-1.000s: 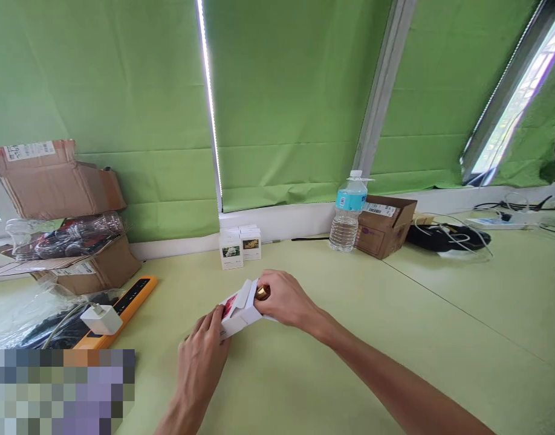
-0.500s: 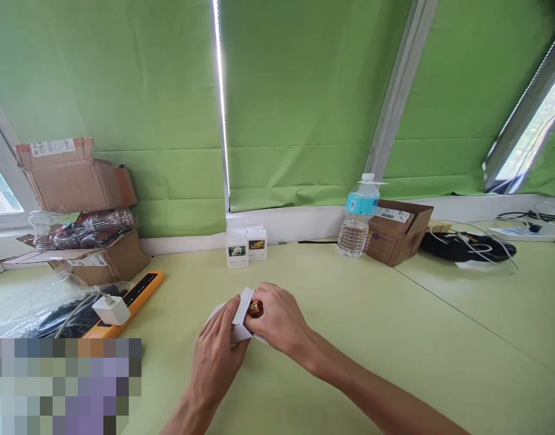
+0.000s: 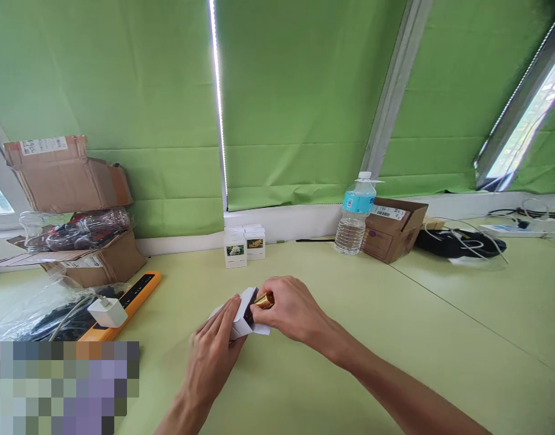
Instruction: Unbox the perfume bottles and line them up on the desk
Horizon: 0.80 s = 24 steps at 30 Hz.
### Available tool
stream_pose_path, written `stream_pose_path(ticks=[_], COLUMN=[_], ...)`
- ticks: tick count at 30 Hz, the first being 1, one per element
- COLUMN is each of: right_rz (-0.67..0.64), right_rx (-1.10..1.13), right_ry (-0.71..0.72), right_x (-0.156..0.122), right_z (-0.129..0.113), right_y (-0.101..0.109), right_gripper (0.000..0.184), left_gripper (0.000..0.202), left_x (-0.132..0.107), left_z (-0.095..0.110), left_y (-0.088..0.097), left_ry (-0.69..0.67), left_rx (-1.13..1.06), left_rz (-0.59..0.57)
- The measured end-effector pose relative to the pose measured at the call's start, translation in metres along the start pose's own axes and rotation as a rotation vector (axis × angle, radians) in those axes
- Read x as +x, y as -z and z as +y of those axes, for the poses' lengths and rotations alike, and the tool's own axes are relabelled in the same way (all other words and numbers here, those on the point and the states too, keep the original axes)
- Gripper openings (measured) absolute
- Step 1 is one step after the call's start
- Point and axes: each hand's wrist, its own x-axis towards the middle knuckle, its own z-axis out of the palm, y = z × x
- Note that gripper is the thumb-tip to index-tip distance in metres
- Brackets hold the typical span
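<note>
My left hand (image 3: 213, 356) grips a small white carton (image 3: 239, 321) from below and to the left, with its fingers over the carton's side. A flap of the carton stands up, and a dark opening shows in its end. My right hand (image 3: 292, 308) pinches a small gold metal tube (image 3: 263, 300) between thumb and fingers, right at that opening. The tube's far end is hidden by the fingers, and I cannot tell whether it is partly inside the carton.
Small white boxes with flower pictures (image 3: 243, 247) stand at the table's back edge, near a water bottle (image 3: 355, 214) and a cardboard box (image 3: 392, 231). An orange power strip (image 3: 123, 305) with a white charger lies at left; more cartons are stacked beyond it.
The carton has turned so its dark opening faces the gold tube, and the tube now shows more clearly beside it. Both hands have stayed close together, and the view has shifted slightly.
</note>
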Motion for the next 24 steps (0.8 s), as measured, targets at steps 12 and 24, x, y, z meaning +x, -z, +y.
stream_pose_path(ticks=[12, 24], right_rz=[-0.031, -0.096], right_rx=[0.269, 0.270], right_ry=[-0.068, -0.146], right_x=[0.001, 0.005], right_z=[0.008, 0.041], right_y=[0.035, 0.060], right_gripper=[0.017, 0.011], left_gripper=[0.053, 0.045], left_x=[-0.004, 0.015], left_z=[-0.013, -0.025], left_y=[-0.004, 0.012], left_ry=[0.036, 0.604], left_rx=[0.043, -0.289], left_rz=[-0.020, -0.017])
